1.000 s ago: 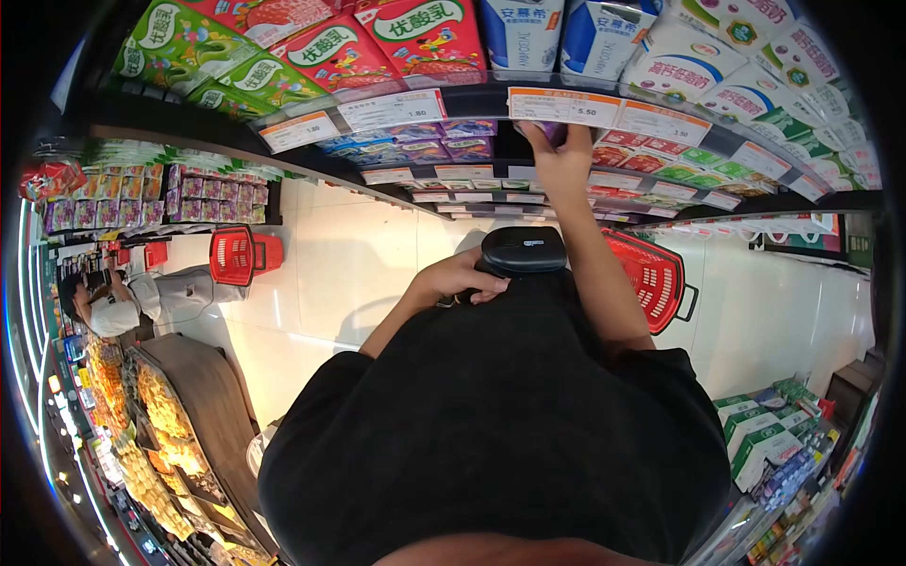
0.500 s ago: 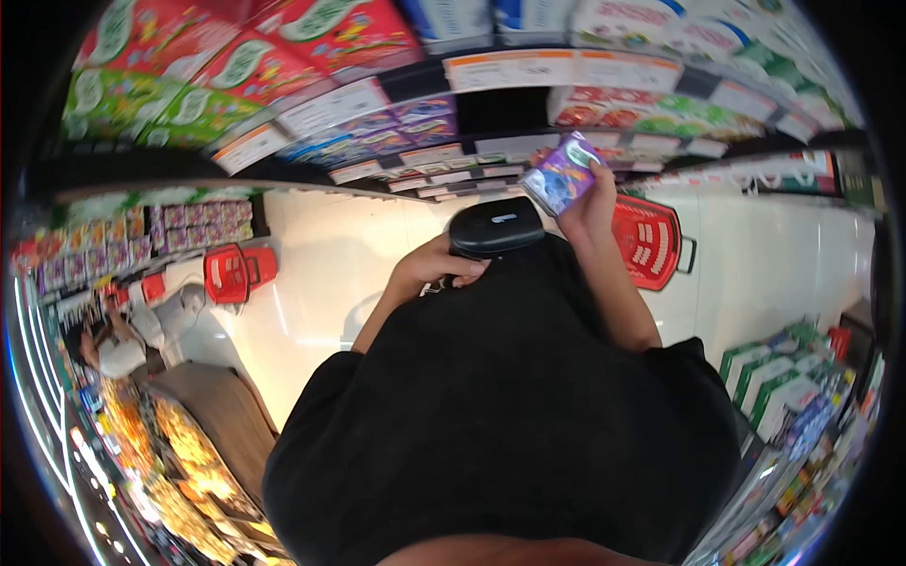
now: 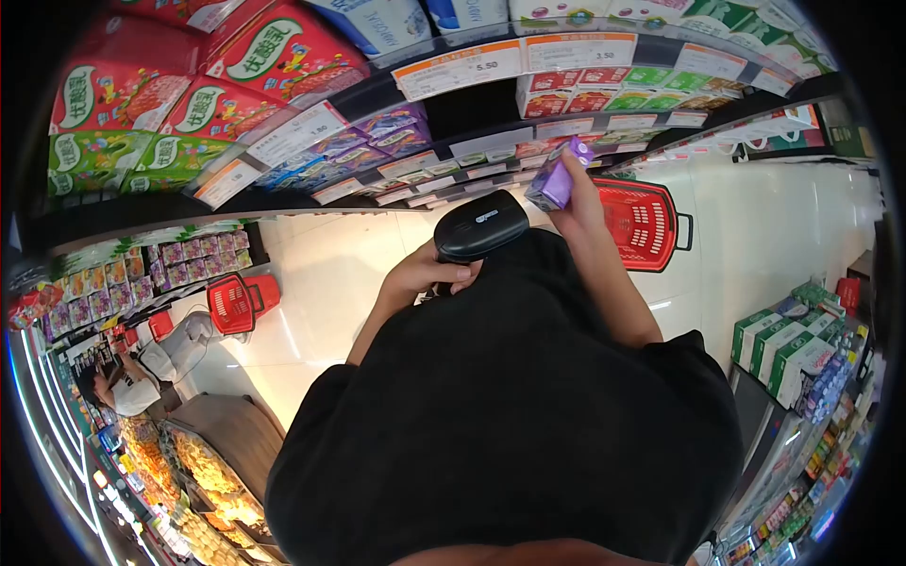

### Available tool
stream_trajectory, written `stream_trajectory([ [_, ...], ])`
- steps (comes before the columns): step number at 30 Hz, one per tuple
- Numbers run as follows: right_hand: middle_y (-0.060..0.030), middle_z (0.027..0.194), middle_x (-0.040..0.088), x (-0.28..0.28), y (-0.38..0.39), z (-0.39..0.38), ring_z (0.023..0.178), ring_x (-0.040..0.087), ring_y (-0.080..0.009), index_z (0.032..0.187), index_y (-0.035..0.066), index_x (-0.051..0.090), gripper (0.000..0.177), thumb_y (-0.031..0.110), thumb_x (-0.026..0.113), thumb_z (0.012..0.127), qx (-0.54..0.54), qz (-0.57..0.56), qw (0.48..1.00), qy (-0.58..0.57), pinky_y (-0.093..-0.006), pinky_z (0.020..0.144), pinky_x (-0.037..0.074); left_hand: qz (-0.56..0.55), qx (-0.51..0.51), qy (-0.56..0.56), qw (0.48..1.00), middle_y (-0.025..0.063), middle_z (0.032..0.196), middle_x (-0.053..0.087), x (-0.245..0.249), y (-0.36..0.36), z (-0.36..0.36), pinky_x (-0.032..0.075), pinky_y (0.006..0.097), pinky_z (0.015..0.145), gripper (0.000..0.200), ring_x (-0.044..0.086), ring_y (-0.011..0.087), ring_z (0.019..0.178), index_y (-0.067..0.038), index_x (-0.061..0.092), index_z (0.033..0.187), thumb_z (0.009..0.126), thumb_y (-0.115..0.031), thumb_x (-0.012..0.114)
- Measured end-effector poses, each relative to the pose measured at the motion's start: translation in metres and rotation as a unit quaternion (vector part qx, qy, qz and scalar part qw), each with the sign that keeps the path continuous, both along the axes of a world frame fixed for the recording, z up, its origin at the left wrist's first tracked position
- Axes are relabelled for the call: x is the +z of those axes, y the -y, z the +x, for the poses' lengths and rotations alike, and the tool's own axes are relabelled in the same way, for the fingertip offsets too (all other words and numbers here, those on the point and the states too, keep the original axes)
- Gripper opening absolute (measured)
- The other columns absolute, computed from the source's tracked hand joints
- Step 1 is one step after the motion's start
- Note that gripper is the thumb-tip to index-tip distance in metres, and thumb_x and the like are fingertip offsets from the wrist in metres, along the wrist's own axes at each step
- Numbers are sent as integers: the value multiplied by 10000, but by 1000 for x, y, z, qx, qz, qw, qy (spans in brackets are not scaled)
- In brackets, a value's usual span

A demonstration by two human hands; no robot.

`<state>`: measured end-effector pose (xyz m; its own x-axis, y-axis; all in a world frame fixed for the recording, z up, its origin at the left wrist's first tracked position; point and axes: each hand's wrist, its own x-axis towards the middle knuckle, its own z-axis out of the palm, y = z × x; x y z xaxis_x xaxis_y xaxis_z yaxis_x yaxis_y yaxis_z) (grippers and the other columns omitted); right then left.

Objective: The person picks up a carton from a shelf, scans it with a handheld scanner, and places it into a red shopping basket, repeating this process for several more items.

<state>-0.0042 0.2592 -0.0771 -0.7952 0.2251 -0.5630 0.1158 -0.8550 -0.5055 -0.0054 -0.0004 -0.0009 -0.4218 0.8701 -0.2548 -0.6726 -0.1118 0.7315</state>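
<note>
Small and purple, a drink carton (image 3: 552, 179) is held upright but tilted in my right hand (image 3: 580, 203), in front of the shelf. My left hand (image 3: 429, 274) is closed round a black handheld scanner (image 3: 481, 226), whose rounded head points toward the carton from the left. The two stand apart with a small gap. Purple and blue cartons (image 3: 387, 132) lie on the shelf ahead, beside a dark gap.
Red and green cartons (image 3: 274, 57) fill the upper shelf. Red baskets stand on the floor at right (image 3: 642, 226) and left (image 3: 231, 304). A person (image 3: 132, 387) is at far left, near a yellow-lit food display (image 3: 203, 462). Green-and-white boxes (image 3: 783, 354) are stacked at right.
The carton in my right hand has turned to show a narrower side. The scanner has tilted slightly and shifted left. The view has swung, so the shelves appear lower and further left.
</note>
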Motion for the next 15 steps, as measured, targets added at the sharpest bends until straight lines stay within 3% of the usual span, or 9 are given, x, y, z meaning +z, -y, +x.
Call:
stream_trajectory([
  [2, -131, 1192, 601, 16, -2, 3, 1090, 588, -287, 1280, 71, 508, 461, 331, 595, 910, 17, -134, 990, -34, -493, 952, 466, -10, 31, 9, 999, 49, 751, 527, 3, 2, 2, 392, 246, 560, 504, 469, 102, 585, 15, 494, 1213, 780, -147, 696],
  [3, -131, 1192, 601, 22, -1, 5, 1090, 588, -287, 1280, 71, 508, 461, 331, 595, 910, 23, -135, 990, -35, -493, 952, 466, -12, 36, 8, 999, 49, 751, 527, 2, 5, 3, 392, 246, 560, 504, 469, 102, 585, 15, 494, 1213, 780, -147, 696],
  [5, -167, 1289, 560, 31, 1, 9, 1139, 565, -324, 1341, 59, 473, 609, 418, 561, 856, 59, -282, 949, -126, -524, 958, 449, -29, 41, 6, 999, 52, 738, 529, -4, 8, 3, 388, 241, 545, 468, 465, 95, 573, 12, 501, 1184, 790, -159, 687],
  [6, -195, 1359, 513, 27, 2, 7, 1171, 546, -345, 1383, 51, 439, 694, 470, 520, 835, 61, -255, 955, -141, -516, 958, 449, -29, 44, 7, 999, 52, 738, 529, -4, 8, 3, 388, 241, 545, 468, 465, 95, 573, 12, 501, 1184, 790, -159, 687],
  [10, -187, 1353, 520, 15, 0, 3, 1164, 551, -345, 1383, 39, 437, 678, 450, 488, 846, 74, -213, 959, -173, -521, 967, 443, -27, 44, 11, 999, 43, 705, 510, 2, 8, 2, 386, 230, 524, 316, 464, 88, 550, 0, 521, 1056, 827, -174, 654],
  [13, -183, 1345, 530, 6, 0, 1, 1156, 557, -348, 1373, 24, 440, 652, 423, 435, 857, 87, -299, 937, -159, -531, 968, 441, -34, 64, 12, 997, 38, 690, 497, 10, 5, 1, 393, 229, 515, 236, 467, 88, 542, -5, 519, 983, 860, -177, 624],
  [15, -180, 1298, 559, 9, 2, 1, 1131, 572, -351, 1362, 18, 444, 627, 393, 403, 860, 13, -157, 987, -25, -550, 967, 438, -43, 72, 15, 996, 36, 686, 492, 6, 6, 2, 397, 231, 511, 209, 470, 89, 541, -6, 515, 953, 876, -176, 610],
])
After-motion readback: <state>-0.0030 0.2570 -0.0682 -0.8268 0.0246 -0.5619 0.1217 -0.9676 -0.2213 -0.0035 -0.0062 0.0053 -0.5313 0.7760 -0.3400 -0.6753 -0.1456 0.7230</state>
